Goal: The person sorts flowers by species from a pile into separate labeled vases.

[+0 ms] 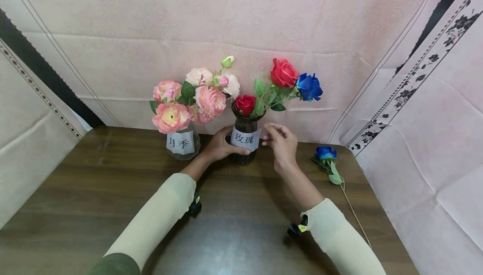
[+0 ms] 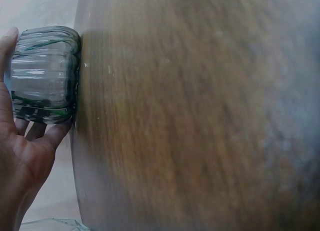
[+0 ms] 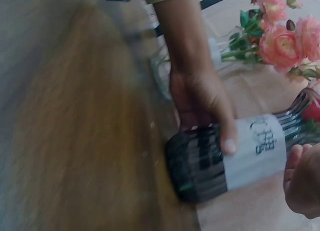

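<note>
My left hand (image 1: 222,145) grips the dark ribbed glass vase (image 1: 243,159) from its left side, thumb across the front below a white paper label (image 1: 244,138). The vase stands upright and holds a large red rose (image 1: 284,73), a smaller red rose (image 1: 245,105) low at its mouth, and a blue rose (image 1: 309,86) leaning right. Just right of the vase, my right hand (image 1: 285,144) has loosely curled fingers with nothing visible in them. The right wrist view shows this hand (image 3: 305,183) close to the label's edge; whether it touches is unclear.
A clear glass vase (image 1: 183,150) of pink and cream flowers (image 1: 209,101) stands left of the dark one, also labelled. Another blue rose (image 1: 325,153) lies on the wooden table (image 1: 222,224) at the right. A pale cloth (image 1: 241,15) hangs behind the table.
</note>
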A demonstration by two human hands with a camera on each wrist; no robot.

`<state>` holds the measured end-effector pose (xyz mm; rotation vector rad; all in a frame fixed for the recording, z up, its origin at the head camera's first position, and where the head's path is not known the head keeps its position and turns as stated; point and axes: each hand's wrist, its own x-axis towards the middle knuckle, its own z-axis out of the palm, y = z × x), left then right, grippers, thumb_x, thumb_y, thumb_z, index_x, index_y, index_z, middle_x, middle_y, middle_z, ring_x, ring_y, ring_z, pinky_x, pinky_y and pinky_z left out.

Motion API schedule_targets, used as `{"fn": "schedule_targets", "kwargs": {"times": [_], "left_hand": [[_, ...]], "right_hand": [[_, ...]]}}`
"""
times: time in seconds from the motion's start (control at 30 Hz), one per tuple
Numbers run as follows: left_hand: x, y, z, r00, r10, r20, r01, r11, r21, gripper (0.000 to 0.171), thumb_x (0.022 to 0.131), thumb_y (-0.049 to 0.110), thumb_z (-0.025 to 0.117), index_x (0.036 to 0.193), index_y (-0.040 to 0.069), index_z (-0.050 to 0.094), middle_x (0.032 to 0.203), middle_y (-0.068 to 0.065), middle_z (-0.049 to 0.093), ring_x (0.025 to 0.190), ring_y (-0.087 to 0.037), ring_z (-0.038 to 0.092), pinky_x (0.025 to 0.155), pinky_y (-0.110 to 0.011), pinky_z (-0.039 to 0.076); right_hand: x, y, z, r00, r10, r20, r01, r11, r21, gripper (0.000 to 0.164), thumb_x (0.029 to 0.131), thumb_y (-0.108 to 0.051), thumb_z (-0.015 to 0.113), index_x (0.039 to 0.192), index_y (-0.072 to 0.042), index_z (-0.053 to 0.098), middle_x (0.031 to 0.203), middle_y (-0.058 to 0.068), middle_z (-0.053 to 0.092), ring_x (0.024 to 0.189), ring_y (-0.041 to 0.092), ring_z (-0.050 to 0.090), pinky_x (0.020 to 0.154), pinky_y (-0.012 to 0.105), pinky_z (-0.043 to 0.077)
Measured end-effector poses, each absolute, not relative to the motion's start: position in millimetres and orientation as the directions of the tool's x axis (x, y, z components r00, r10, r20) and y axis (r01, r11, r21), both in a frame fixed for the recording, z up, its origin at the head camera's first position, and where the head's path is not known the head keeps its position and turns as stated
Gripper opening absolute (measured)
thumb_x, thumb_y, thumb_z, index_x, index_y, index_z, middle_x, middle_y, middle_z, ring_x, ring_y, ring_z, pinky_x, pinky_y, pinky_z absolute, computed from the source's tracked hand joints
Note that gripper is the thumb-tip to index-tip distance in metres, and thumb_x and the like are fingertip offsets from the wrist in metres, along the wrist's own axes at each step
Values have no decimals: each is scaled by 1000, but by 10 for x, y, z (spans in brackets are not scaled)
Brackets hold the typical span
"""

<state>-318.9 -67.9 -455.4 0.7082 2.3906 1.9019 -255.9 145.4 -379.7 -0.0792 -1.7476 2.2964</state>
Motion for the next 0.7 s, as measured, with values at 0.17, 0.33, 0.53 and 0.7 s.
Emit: {"fn": "schedule_targets", "kwargs": {"times": [0.17,0.33,0.53,0.7], "left_hand": [[-3198,-675,-4557,-898,348,271,343,165,925,75,83,14,102,149,14,68,143,-12,76,136,-33,70,126,-59,49],[-3186,-674,-4546,-899,348,265,337,164,927,73,83,14,102,148,14,68,142,-11,77,133,-32,71,125,-58,50],[-3168,-673,-4537,-900,348,261,328,147,933,73,83,12,102,147,14,68,140,-13,77,132,-33,71,125,-57,51],[-3177,-672,-4541,-899,353,260,328,148,933,73,83,12,102,147,14,68,141,-11,77,132,-32,72,125,-56,51]], "right_hand": [[-2492,1707,-3914,-987,162,17,-47,-183,-982,21,108,-17,78,121,-1,79,93,-5,82,81,12,77,75,28,68],[-2434,1980,-3982,-993,95,-77,64,-129,-990,24,112,-23,74,128,-5,78,99,-5,85,91,12,82,84,30,70],[-2359,2305,-3996,-985,18,-170,168,-76,-983,34,116,-24,66,144,-3,70,108,-3,85,97,11,84,92,29,70],[-2318,2551,-4012,-977,-25,-210,211,-63,-975,34,117,-24,64,146,-5,68,111,-3,85,101,12,85,95,32,70]]}}
